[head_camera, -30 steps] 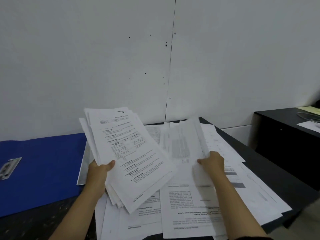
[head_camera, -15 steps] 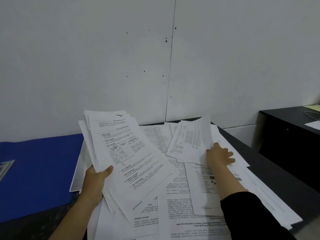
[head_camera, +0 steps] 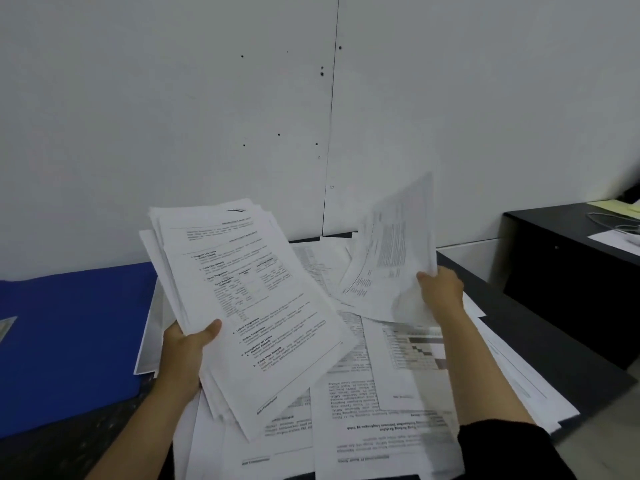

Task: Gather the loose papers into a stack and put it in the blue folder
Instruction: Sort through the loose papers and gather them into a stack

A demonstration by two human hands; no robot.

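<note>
A fanned stack of printed papers [head_camera: 249, 306] is held tilted right of the open blue folder [head_camera: 76, 334]; a lifted sheet [head_camera: 391, 258] and loose papers [head_camera: 381, 427] lie farther right.

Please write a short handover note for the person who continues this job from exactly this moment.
Left hand: grips the gathered stack of papers, raised above the desk.
Right hand: holds a lifted sheet, not yet added to the stack.
Blue folder: lies at the left on the black desk, nothing filed yet.
Left to do: many loose papers remain spread on the desk; gather them, square the stack, put it in the folder.
</note>
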